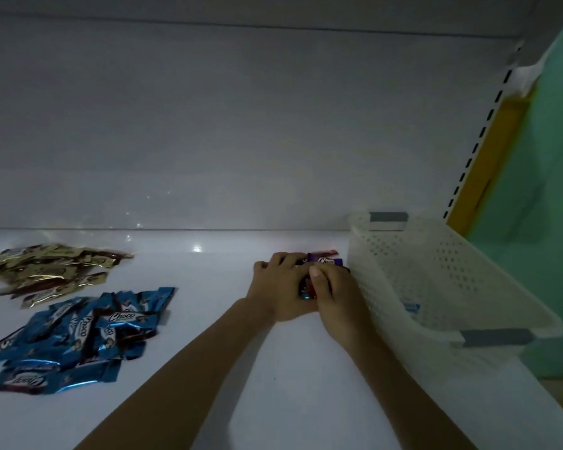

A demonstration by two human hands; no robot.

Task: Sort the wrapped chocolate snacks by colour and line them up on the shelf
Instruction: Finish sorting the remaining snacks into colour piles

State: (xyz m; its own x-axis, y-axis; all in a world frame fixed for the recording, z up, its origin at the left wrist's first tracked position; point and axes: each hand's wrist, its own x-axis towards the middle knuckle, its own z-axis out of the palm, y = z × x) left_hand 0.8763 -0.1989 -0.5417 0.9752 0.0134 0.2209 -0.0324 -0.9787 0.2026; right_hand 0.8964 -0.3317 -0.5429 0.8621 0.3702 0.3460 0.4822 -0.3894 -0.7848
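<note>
1. Head view, shelf [208, 336]: a person is standing at it, with both forearms reaching forward, right of centre.
2. Purple pile [326, 262]: a small cluster of packs is lying toward the back of the shelf, just beside the left wall of the basket [436, 254]. The top pack's long axis is running left to right, and a red wrapper end is showing behind it.
3. Left hand [280, 287]: it is cupping the pile from the left, with its fingers curling over the far edge.
4. Right hand [335, 297]: it is closing in from the right, squeezed between pile and basket. The thumb is pinching down on the packs, and the other fingers are hidden, so I cannot tell how they are lying.
5. Relation: the pile is sitting between the two hands, equally near both. The left side is probably offering freer room.
6. Gold pile [52, 267] and blue pile [85, 332]: both are lying well apart, far left.
7. Basket contents: one blue pack [411, 307] is showing inside.
</note>
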